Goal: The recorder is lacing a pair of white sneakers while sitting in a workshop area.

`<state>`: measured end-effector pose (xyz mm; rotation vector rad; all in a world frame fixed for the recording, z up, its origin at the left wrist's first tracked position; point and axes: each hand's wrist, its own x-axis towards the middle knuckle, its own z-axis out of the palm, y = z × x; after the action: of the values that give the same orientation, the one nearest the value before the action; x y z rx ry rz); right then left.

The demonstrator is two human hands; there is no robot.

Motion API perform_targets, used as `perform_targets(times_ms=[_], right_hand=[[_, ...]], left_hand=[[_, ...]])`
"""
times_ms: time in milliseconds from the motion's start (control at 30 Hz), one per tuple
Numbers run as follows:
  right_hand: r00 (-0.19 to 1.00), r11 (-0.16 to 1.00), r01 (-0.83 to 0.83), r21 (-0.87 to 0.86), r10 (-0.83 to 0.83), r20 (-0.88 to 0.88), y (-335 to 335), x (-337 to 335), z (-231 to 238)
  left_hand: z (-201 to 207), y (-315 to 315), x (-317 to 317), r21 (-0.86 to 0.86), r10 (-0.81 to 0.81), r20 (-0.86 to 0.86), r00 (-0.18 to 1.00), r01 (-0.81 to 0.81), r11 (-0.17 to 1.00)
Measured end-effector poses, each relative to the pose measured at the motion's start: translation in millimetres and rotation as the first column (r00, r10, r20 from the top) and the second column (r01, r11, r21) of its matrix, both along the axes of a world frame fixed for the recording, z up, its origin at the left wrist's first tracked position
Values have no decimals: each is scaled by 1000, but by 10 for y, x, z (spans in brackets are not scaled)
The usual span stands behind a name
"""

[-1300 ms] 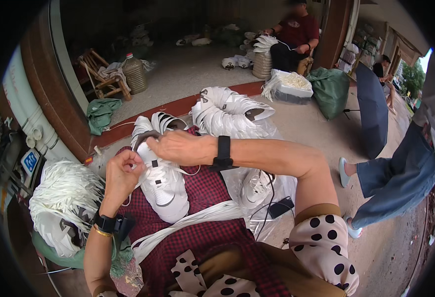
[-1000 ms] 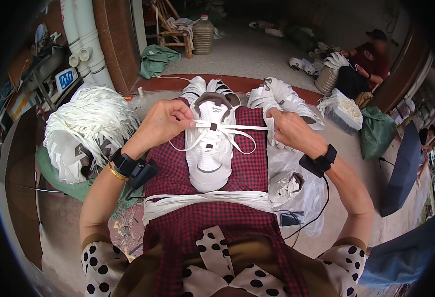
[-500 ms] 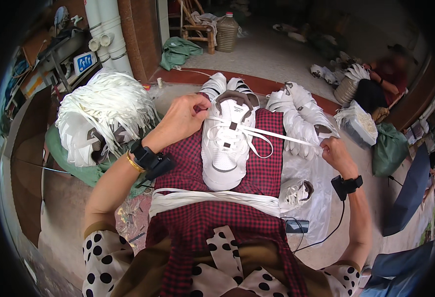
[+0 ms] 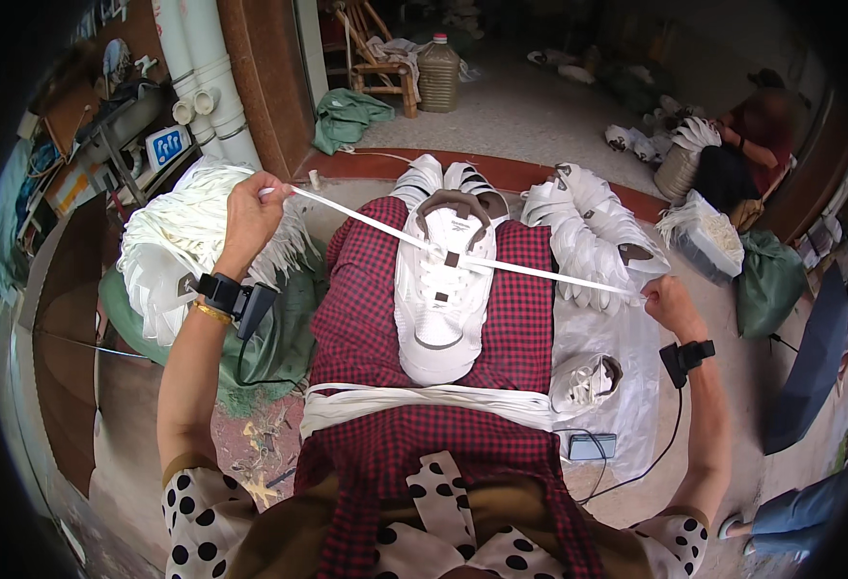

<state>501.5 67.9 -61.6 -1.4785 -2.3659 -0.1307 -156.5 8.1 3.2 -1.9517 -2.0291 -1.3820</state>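
Observation:
A white sneaker (image 4: 435, 343) with a dark brown collar lies on my lap, its toe toward me. A flat white shoelace (image 4: 366, 218) crosses its throat and is drawn out taut to both sides. My left hand (image 4: 253, 220), raised up and to the left near a bundle of white laces (image 4: 178, 227), pinches one end. Out to the right, my right hand (image 4: 672, 307) is closed on the other end. Beneath the shoe is a red and black checked apron (image 4: 356, 314). Another bundle of white laces (image 4: 424, 407) lies across my lap.
Stacked white shoe uppers (image 4: 588, 232) stand beyond my right knee. Nearer are a small white shoe (image 4: 586, 386) and a phone (image 4: 593, 446) on clear plastic. A green sack (image 4: 260, 367) lies at left. Another person (image 4: 762, 130) sits at the far right.
My left hand has moved out to the left and up from beside the shoe, drawing the lace taut. The loop on the right side is gone. My right hand has shifted slightly right and down.

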Motion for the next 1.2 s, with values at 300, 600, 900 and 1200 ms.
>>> perform_targets(times_ms=[300, 600, 900, 1200], right_hand=[[997, 998, 68, -10, -68, -48, 205, 325, -30], [974, 975, 219, 26, -220, 50, 83, 630, 215], [985, 959, 132, -252, -156, -76, 452, 344, -762], [833, 804, 457, -381, -537, -133, 972, 566, -2269]], left_hand=[[-251, -101, -707, 108, 342, 23, 939, -343, 933], [-304, 49, -955, 165, 414, -74, 907, -398, 902], [-333, 158, 204, -33, -88, 27, 996, 89, 995], [-240, 348, 1313, -186, -322, 128, 938, 342, 921]])
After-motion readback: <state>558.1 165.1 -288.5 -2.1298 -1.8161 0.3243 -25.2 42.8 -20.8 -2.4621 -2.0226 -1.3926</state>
